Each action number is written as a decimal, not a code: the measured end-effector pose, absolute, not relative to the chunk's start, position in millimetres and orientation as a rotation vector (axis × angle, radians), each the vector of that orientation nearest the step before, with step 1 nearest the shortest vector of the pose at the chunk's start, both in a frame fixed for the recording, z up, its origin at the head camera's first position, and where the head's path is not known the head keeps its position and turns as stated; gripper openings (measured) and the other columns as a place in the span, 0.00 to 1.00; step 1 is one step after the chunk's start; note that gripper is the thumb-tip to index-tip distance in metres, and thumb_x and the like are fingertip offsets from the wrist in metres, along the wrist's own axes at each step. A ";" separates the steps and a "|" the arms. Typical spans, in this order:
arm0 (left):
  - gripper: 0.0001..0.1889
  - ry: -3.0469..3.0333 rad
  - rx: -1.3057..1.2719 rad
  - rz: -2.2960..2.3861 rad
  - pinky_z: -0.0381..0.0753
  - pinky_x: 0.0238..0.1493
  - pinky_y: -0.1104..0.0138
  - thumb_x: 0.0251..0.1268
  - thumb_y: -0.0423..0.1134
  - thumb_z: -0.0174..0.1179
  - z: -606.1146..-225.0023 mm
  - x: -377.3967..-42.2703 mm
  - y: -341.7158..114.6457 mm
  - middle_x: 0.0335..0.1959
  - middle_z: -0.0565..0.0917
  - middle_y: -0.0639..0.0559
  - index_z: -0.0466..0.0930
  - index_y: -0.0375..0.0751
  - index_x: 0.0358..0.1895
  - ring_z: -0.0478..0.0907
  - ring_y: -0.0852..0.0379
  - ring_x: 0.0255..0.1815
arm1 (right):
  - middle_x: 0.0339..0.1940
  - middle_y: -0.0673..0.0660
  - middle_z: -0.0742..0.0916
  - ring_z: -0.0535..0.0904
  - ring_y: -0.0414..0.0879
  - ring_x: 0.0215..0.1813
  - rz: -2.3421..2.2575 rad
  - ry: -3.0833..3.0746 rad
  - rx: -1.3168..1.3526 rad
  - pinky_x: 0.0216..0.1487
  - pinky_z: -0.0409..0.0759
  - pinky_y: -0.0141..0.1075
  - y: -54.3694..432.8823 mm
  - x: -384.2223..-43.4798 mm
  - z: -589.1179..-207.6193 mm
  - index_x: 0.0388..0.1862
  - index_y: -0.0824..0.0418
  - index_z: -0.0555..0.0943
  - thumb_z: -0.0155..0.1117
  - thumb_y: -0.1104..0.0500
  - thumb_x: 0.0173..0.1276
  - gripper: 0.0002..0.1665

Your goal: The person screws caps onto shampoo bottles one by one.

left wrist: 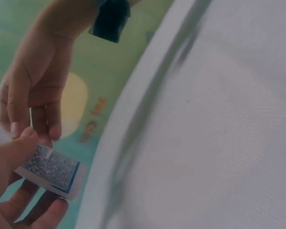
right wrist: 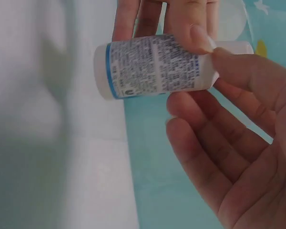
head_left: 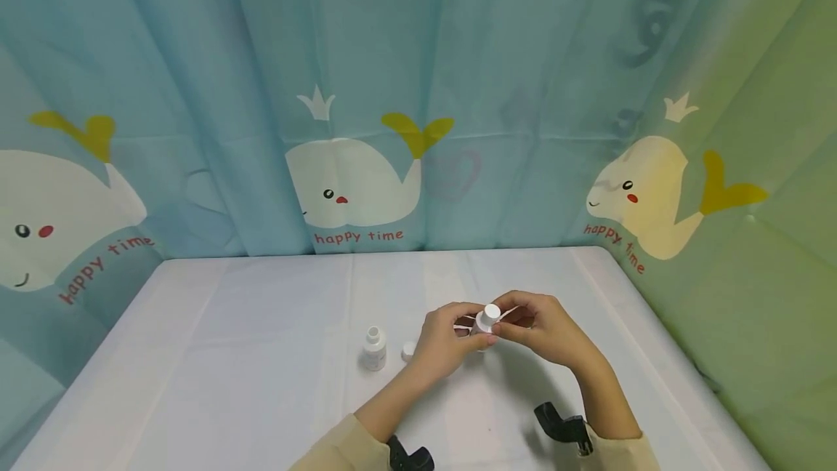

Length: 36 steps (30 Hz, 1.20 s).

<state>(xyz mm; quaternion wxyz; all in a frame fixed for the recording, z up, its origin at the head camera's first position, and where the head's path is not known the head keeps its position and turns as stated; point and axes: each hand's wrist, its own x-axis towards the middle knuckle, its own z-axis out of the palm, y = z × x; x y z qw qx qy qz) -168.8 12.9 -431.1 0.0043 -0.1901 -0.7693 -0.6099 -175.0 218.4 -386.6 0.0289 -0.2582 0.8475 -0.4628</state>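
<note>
Bottle (head_left: 483, 322) held in both grips

Head view: above the worktop (head_left: 261, 355), left grip (head_left: 443, 340) and right grip (head_left: 543, 325) pinch it, second bottle (head_left: 375, 351) nearby. Left wrist: left thumb (left wrist: 14, 150) on the label (left wrist: 55, 167). Right wrist: right thumb (right wrist: 243, 69) at the shoulder (right wrist: 208, 75); step is probably handling its top (right wrist: 238, 46); next calls for a steady left hold

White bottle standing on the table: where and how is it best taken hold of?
Probably pinch the standing bottle round its body, below the narrower neck, coming from the left: it stands upright, and the white cap and left hand lie to its right.
</note>
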 end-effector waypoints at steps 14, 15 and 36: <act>0.21 -2.476 -0.533 -1.870 0.83 0.46 0.72 0.53 0.38 0.76 -452.0 -178.1 22.2 0.48 0.86 0.51 0.86 0.42 0.52 0.84 0.61 0.46 | 0.43 0.54 0.89 0.87 0.46 0.41 -1.369 2.587 -0.724 0.39 0.84 0.36 223.9 -186.0 -407.2 0.46 0.56 0.84 0.70 0.59 0.66 0.10; 0.21 -2.478 -0.532 -1.866 0.83 0.46 0.73 0.53 0.38 0.76 -452.7 -178.2 22.1 0.49 0.86 0.51 0.86 0.42 0.52 0.84 0.61 0.46 | 0.43 0.54 0.89 0.87 0.46 0.41 -1.363 2.594 -0.725 0.39 0.84 0.36 223.8 -186.4 -408.0 0.46 0.55 0.84 0.70 0.59 0.66 0.10; 0.34 -2.373 -0.623 -1.912 0.81 0.56 0.65 0.58 0.39 0.73 -400.9 -151.7 -22.7 0.56 0.81 0.56 0.70 0.58 0.67 0.80 0.54 0.57 | 0.53 0.51 0.86 0.85 0.47 0.50 -1.346 2.924 -0.918 0.48 0.85 0.45 215.1 -176.4 -385.3 0.58 0.54 0.81 0.74 0.60 0.63 0.24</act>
